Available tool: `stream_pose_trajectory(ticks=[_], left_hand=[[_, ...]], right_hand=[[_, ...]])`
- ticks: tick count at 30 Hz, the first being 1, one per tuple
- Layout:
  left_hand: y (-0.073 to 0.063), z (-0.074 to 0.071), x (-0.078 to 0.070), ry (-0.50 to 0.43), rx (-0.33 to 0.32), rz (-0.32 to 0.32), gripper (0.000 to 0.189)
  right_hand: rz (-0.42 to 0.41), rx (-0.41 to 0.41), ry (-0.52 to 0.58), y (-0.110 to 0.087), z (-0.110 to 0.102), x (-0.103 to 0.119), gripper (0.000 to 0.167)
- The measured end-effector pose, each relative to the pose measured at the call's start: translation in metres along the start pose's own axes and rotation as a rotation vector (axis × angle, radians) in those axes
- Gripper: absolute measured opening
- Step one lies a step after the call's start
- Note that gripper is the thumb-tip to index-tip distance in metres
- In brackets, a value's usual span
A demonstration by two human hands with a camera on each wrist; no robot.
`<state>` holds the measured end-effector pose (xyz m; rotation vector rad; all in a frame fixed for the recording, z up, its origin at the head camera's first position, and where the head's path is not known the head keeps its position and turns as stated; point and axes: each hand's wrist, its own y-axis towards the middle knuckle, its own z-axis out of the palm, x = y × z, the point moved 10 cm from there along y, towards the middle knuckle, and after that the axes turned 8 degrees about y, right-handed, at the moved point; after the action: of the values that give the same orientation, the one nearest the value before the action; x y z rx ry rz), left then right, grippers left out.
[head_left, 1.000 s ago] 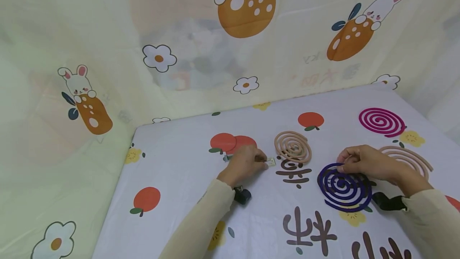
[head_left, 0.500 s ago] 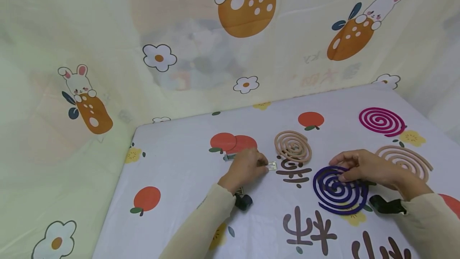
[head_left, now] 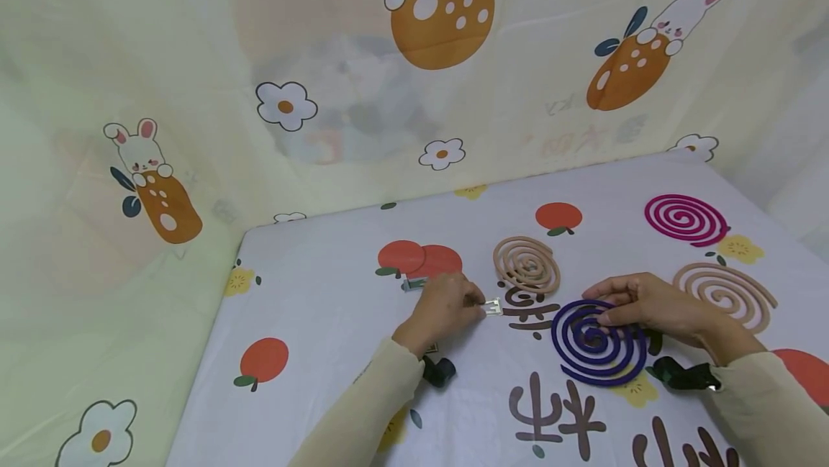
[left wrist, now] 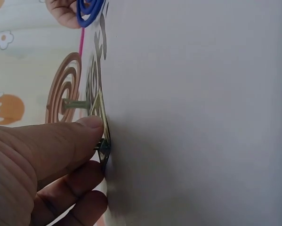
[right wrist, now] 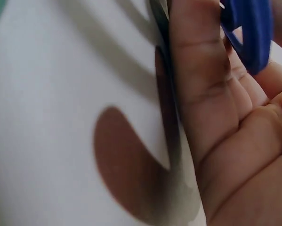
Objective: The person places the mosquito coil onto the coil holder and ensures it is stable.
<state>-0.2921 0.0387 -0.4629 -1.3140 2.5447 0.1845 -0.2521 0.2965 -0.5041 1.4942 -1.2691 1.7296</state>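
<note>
My left hand [head_left: 443,312] pinches a small metal mosquito coil stand [head_left: 494,306] between thumb and fingers, low over the printed cloth. In the left wrist view the stand [left wrist: 99,106] shows edge-on, its thin pointed end past the thumb. My right hand [head_left: 657,309] grips a dark blue mosquito coil [head_left: 592,339] by its upper right part, thumb on top and fingers behind. The coil is tilted toward the head camera, a little right of the stand. In the right wrist view the blue coil [right wrist: 253,37] appears above the curled fingers.
Behind the hands, a tan coil [head_left: 514,265] is raised on a metal stand. Another tan coil [head_left: 702,283] lies by my right wrist, and a magenta coil [head_left: 686,219] lies farther back. More metal stands [head_left: 413,284] lie near my left hand. A patterned curtain [head_left: 363,193] borders the table.
The blue coil has moved left in my right hand, closer to the stand. My left hand has shifted slightly toward me and right, with the stand showing more past its fingertips.
</note>
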Motion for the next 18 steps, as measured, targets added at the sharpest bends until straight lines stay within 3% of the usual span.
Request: stream_pose_trajectory(ticks=[12,18], left_hand=[[-0.006,0.003,-0.006,-0.011,0.009,-0.008,0.017],[-0.008,0.002,-0.014,0.043,-0.003,0.044,0.016]], right_hand=[[-0.011,0.001,0.03,0.007,0.011,0.003,0.051],[-0.024,-0.004,0.036,0.009,0.014,0.004,0.052]])
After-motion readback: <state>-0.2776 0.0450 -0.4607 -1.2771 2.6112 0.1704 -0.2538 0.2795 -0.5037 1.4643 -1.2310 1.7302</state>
